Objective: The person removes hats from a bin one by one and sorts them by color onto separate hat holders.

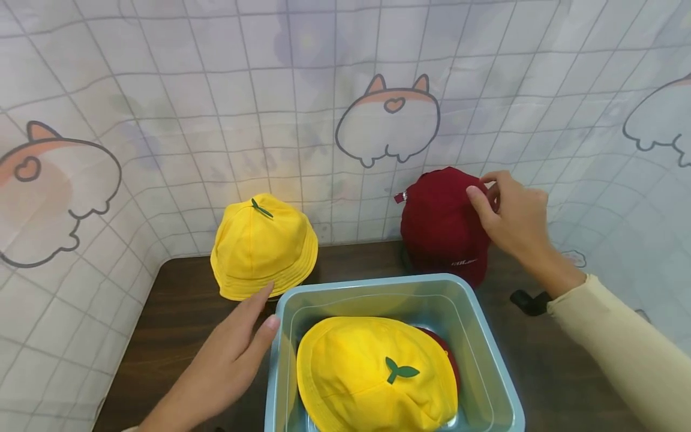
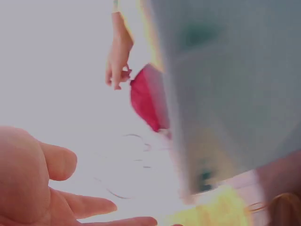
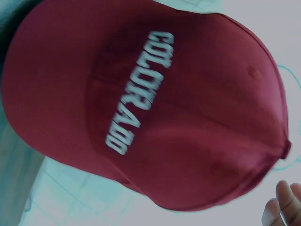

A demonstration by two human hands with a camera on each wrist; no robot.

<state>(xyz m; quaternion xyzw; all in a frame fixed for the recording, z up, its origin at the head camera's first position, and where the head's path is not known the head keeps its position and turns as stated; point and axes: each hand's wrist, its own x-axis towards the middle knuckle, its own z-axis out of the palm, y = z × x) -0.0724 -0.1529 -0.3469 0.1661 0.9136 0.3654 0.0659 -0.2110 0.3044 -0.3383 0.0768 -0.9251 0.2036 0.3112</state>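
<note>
A dark red baseball cap (image 1: 442,216) stands tilted behind the bin, its brim low. COLORADO is lettered on its front in the right wrist view. My right hand (image 1: 513,213) is at the crown, thumb and index finger bent apart. In the right wrist view its fingertips (image 3: 283,194) show a small gap from the crown. My left hand (image 1: 227,354) is beside the bin's left rim, fingers extended. Its fingertips overlap the brim of a yellow bucket hat (image 1: 264,240) with a green sprout. Another yellow hat (image 1: 356,366) lies in the bin, partly hiding something red (image 1: 452,360).
A light blue plastic bin (image 1: 372,281) stands at the front of the dark wooden table (image 1: 162,324). A small black object (image 1: 531,302) lies under my right forearm. White gridded cloth (image 1: 302,120) with cartoon animals hangs behind and at both sides.
</note>
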